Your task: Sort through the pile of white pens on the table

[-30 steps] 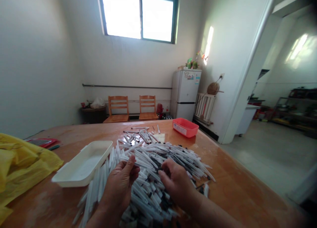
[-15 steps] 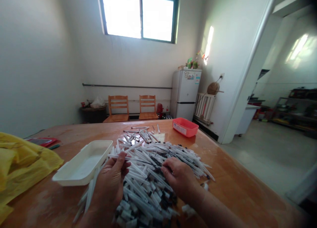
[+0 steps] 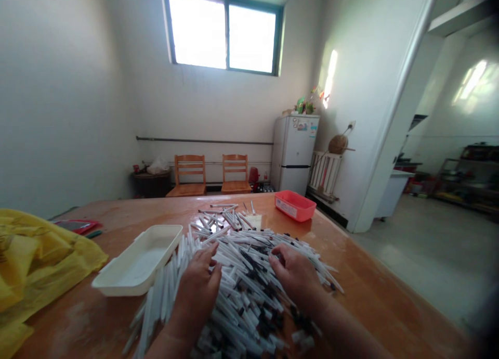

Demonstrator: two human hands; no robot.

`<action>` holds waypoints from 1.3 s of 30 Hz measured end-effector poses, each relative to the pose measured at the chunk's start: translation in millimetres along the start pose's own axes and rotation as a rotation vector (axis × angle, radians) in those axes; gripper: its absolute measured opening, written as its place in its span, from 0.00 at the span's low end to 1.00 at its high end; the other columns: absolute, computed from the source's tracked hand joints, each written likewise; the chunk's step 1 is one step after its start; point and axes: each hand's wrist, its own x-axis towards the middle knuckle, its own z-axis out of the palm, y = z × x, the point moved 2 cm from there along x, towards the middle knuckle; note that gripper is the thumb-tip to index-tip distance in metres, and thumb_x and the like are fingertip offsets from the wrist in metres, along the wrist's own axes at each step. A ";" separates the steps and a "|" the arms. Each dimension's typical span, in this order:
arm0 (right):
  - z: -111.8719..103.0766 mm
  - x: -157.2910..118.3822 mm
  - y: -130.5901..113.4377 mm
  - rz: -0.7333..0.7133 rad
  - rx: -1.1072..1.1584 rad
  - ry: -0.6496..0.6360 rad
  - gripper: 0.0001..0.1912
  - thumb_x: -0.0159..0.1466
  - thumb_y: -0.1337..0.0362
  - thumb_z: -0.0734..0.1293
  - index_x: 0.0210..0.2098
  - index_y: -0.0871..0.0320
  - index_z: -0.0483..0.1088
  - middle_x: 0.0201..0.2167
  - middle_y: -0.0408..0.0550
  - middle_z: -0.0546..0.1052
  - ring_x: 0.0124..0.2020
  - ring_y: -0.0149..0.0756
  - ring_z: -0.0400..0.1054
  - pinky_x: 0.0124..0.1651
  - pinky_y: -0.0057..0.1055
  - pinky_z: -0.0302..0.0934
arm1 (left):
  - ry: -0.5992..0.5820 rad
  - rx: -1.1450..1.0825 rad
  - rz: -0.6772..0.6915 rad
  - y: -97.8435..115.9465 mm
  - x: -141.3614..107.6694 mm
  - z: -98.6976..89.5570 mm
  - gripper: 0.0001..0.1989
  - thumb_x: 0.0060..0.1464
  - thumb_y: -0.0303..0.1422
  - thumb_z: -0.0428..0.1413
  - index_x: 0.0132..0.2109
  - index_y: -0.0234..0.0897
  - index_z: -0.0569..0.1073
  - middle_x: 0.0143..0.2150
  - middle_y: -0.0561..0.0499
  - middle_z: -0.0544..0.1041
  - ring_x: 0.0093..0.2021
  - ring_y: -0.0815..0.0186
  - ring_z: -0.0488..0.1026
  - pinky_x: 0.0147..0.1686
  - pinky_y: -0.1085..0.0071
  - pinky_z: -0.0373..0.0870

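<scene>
A large heap of white pen barrels (image 3: 234,291) with dark caps and thin black pieces among them lies on the wooden table. Over the heap's left side is my left hand (image 3: 200,278), thumb and fingers apart, with nothing visible between them. My right hand (image 3: 292,268) rests at the heap's right part, its fingers curled together at the black pieces; whatever they hold is too small to make out. Further back lies a smaller group of thin pens (image 3: 222,217).
An off-white tray (image 3: 140,260) stands left of the heap, beside a yellow plastic bag (image 3: 42,260). A red basket (image 3: 295,205) is at the table's back right. Two wooden chairs (image 3: 189,174) and a fridge (image 3: 296,153) stand beyond the table (image 3: 374,296).
My left hand has opened and turned over the heap; the white barrel it held is gone from its fingers. My right hand has shifted slightly to the right. The view has tilted up a little.
</scene>
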 end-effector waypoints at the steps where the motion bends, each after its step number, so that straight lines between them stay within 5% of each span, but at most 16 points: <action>1: -1.9 0.4 -2.5 -0.005 0.009 0.002 0.09 0.67 0.59 0.62 0.40 0.54 0.72 0.32 0.46 0.78 0.33 0.39 0.71 0.36 0.31 0.55 | -0.027 -0.003 0.001 -2.3 -0.7 2.9 0.20 0.52 0.31 0.59 0.53 0.43 0.79 0.46 0.45 0.79 0.40 0.57 0.75 0.48 0.62 0.67; 6: -12.1 18.9 -17.5 -0.041 -0.022 -0.062 0.09 0.67 0.60 0.62 0.38 0.54 0.72 0.31 0.46 0.77 0.33 0.37 0.70 0.35 0.29 0.54 | -0.076 0.003 0.022 -1.4 -5.4 7.7 0.15 0.55 0.30 0.56 0.49 0.44 0.80 0.44 0.44 0.80 0.47 0.53 0.75 0.52 0.58 0.65; 10: -2.3 67.8 -14.2 0.010 -0.170 -0.158 0.08 0.66 0.62 0.63 0.39 0.55 0.74 0.37 0.47 0.78 0.38 0.36 0.70 0.37 0.28 0.55 | -0.100 -0.008 0.030 5.8 -9.7 7.6 0.14 0.55 0.31 0.57 0.48 0.47 0.81 0.45 0.44 0.80 0.48 0.52 0.74 0.53 0.58 0.65; 17: 56.2 176.0 8.6 0.166 -0.333 -0.329 0.12 0.69 0.59 0.66 0.47 0.60 0.73 0.46 0.51 0.76 0.45 0.39 0.71 0.47 0.39 0.67 | -0.132 0.044 0.045 8.6 -7.5 8.4 0.13 0.55 0.33 0.57 0.46 0.48 0.82 0.43 0.43 0.81 0.46 0.51 0.76 0.49 0.59 0.68; 22: 97.5 215.0 8.9 0.236 -0.395 -0.428 0.17 0.69 0.59 0.66 0.55 0.59 0.69 0.53 0.53 0.73 0.49 0.42 0.71 0.51 0.45 0.69 | -0.117 -0.055 0.004 6.7 -6.1 9.3 0.10 0.52 0.36 0.59 0.41 0.48 0.83 0.39 0.42 0.81 0.43 0.50 0.75 0.47 0.58 0.69; 27: 115.8 225.1 5.0 0.272 -0.395 -0.466 0.17 0.69 0.59 0.67 0.55 0.59 0.69 0.54 0.53 0.72 0.50 0.42 0.71 0.51 0.44 0.68 | -0.121 -0.102 -0.045 3.0 -3.5 8.3 0.10 0.54 0.37 0.58 0.42 0.49 0.83 0.40 0.40 0.80 0.45 0.48 0.74 0.49 0.56 0.67; 33: 94.4 218.1 -4.1 0.270 -0.266 -0.439 0.17 0.69 0.59 0.67 0.55 0.59 0.69 0.54 0.53 0.72 0.50 0.43 0.70 0.52 0.45 0.68 | -0.115 -0.082 -0.053 7.5 -3.4 4.7 0.10 0.54 0.36 0.59 0.42 0.48 0.83 0.41 0.41 0.80 0.45 0.49 0.75 0.49 0.57 0.67; 39: 49.2 147.1 -33.8 0.189 0.126 -0.509 0.09 0.69 0.63 0.61 0.41 0.62 0.71 0.39 0.53 0.79 0.38 0.36 0.75 0.36 0.26 0.65 | 0.007 -0.228 -0.225 7.0 -4.1 1.6 0.14 0.54 0.39 0.61 0.47 0.44 0.81 0.47 0.43 0.80 0.49 0.53 0.75 0.51 0.61 0.66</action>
